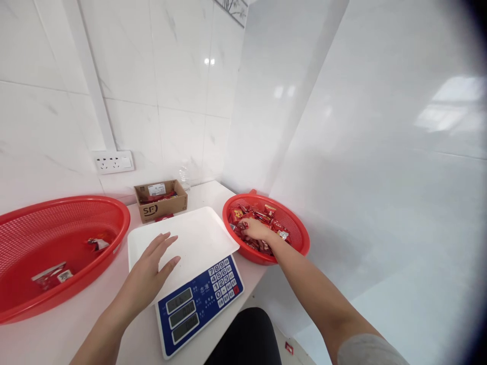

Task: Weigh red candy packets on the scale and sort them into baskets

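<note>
My left hand (pixel 152 268) is open, fingers spread, above the white pan (pixel 190 238) of a blue digital scale (pixel 201 304). Nothing is in that hand. On the right, my right hand (pixel 255 229) reaches into a round red plastic basket (pixel 297 223) of small snack packets (pixel 266 215), mostly red with some yellow and white. Its fingers are curled round a small red packet (pixel 243 226) at the basket's left side, and the fingertips are partly hidden among the others. The scale's pan carries no packets.
A larger red basket (pixel 122 218) at the left holds a few packets. Behind the scale stands an open cardboard box (pixel 167 205), with a clear plastic bottle (pixel 184 175) beside it. Tiled walls close in the back and right. A red packet (pixel 289 348) lies on the floor.
</note>
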`<state>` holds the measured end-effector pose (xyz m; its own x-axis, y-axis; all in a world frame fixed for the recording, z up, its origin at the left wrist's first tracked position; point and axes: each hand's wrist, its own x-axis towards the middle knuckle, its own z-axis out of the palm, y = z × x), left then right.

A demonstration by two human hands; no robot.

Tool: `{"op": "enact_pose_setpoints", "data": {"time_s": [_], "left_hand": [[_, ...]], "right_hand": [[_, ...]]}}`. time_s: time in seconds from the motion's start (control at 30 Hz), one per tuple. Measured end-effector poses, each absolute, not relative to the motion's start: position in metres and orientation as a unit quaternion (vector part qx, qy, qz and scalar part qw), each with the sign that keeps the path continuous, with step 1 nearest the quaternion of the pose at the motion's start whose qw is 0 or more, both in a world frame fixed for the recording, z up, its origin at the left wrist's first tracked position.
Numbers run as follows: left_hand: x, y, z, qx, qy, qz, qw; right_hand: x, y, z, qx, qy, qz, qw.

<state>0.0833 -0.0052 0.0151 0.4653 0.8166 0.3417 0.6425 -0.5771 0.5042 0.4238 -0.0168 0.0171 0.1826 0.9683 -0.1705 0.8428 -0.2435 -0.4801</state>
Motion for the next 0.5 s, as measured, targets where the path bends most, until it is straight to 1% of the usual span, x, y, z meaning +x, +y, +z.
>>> {"op": "enact_pose_setpoints", "data": {"time_s": [0.1,0.23,0.3,0.4,0.43,0.5], "left_hand": [[0.083,-0.005,0.016,0.842,0.431,0.283,0.157],[0.083,-0.006,0.016,0.839,0.437,0.275,0.17],[0.083,-0.006,0.016,0.84,0.435,0.274,0.173],[0.084,-0.007,0.015,0.844,0.428,0.272,0.174],[0.085,-0.007,0.015,0.846,0.426,0.27,0.174],[0.085,-0.008,0.015,0.85,0.423,0.263,0.173]], "right_hand": [[0.43,-0.018,0.018,-0.75,-0.59,0.236,0.182],[0.431,-0.023,0.026,-0.757,-0.576,0.203,0.234],[0.423,-0.026,0.035,-0.748,-0.573,0.19,0.276],[0.399,-0.027,0.048,-0.696,-0.603,0.175,0.349],[0.388,-0.026,0.05,-0.672,-0.623,0.173,0.362],[0.365,-0.023,0.049,-0.632,-0.662,0.183,0.359]]}}
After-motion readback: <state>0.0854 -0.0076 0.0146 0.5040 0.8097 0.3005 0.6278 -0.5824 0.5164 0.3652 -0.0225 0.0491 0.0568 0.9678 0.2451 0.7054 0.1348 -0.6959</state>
